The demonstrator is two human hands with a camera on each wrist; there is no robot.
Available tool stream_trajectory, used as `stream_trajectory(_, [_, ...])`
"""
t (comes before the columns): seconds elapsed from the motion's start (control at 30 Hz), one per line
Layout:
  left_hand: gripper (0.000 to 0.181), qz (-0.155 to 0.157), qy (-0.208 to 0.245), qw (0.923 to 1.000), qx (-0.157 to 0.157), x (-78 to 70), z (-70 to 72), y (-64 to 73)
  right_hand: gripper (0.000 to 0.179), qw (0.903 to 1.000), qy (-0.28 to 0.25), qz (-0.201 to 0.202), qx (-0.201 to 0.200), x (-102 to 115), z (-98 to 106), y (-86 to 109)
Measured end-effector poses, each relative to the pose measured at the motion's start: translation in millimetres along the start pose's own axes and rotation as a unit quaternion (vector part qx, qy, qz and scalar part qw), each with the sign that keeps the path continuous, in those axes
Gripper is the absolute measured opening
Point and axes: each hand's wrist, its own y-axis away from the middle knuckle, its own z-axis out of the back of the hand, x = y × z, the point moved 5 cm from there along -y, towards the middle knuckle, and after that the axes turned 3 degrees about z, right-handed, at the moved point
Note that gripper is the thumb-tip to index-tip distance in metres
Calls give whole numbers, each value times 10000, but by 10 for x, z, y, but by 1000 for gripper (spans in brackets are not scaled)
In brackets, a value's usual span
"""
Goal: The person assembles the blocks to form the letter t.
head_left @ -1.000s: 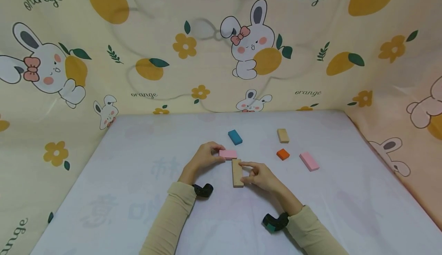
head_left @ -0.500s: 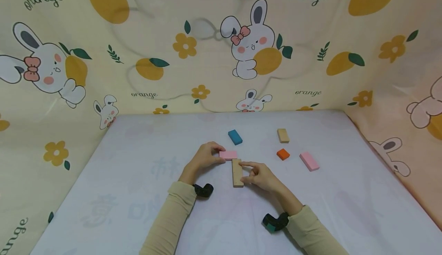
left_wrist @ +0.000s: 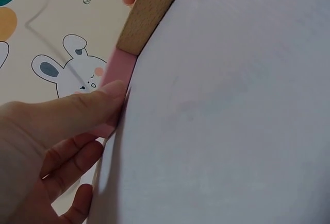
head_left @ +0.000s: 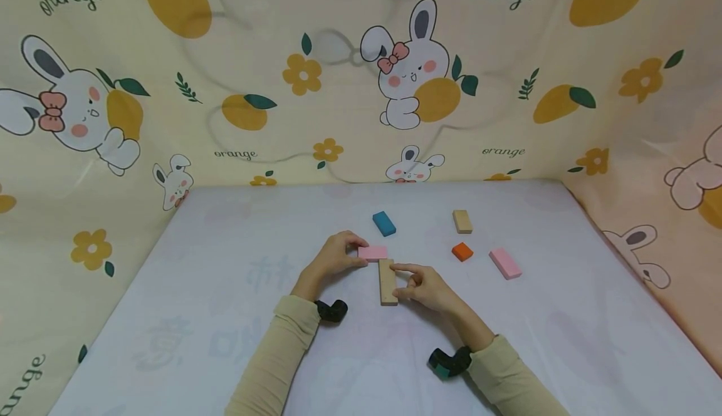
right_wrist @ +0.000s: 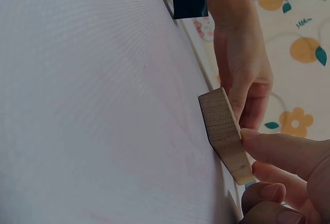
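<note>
A short pink block (head_left: 373, 253) lies flat on the white-covered table. My left hand (head_left: 333, 254) pinches its left part, fingers behind and thumb in front. A longer plain wooden block (head_left: 388, 284) runs toward me from the pink one's right end. They meet at a corner in the left wrist view, the pink block (left_wrist: 117, 69) end to end against the wooden block (left_wrist: 152, 15). My right hand (head_left: 425, 287) touches the wooden block's right side with index fingertip and thumb tip, other fingers folded. In the right wrist view the thumb (right_wrist: 252, 137) presses that block's (right_wrist: 219, 116) upper edge.
Behind the hands lies a blue block (head_left: 384, 223). Farther right are a small wooden block (head_left: 462, 222), an orange block (head_left: 462, 252) and a second pink block (head_left: 505, 263). A bunny-patterned cloth (head_left: 350, 109) rises behind the table. Dark devices (head_left: 450, 363) sit on both wrists.
</note>
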Motion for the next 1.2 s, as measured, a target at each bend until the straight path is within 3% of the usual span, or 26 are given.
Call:
stream_trajectory(0.47, [39,-222,-170,9996,-42,-42,25,45,57,10000,33,-39,-35,-13,3,-5])
stream_trajectory(0.83, [33,-467,-418,9979,-169,-154,64,156,58,10000,-36,13,-26,-13,1,-6])
stream_trajectory(1.2, [39,-719,-838,9938,125,-316,-5,293,57,10000,25,31,-75,13,-16,-12])
